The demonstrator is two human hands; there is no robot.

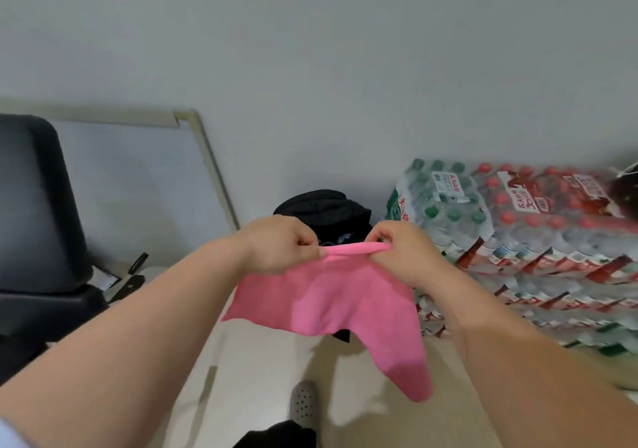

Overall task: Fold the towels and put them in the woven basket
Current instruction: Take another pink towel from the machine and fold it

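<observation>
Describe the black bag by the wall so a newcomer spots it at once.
Along the foot of the grey wall, a framed whiteboard leans at left and packs of bottled water stack at right. The black bag sits between them, just beyond the pink towel, the only soft, all-black lump there.

Floor (241, 361): pale beige, smooth. Beyond the left hand (279, 247) and right hand (400, 254), seen between them: black bag (321, 206) at the wall. Right of the right hand: shrink-wrapped bottle packs (535, 251), stacked in layers. Far left of the left hand: black chair (38, 223), with a framed board (145, 185) leaning on the wall behind it. Below both hands: grey perforated shoe (303, 402).
</observation>
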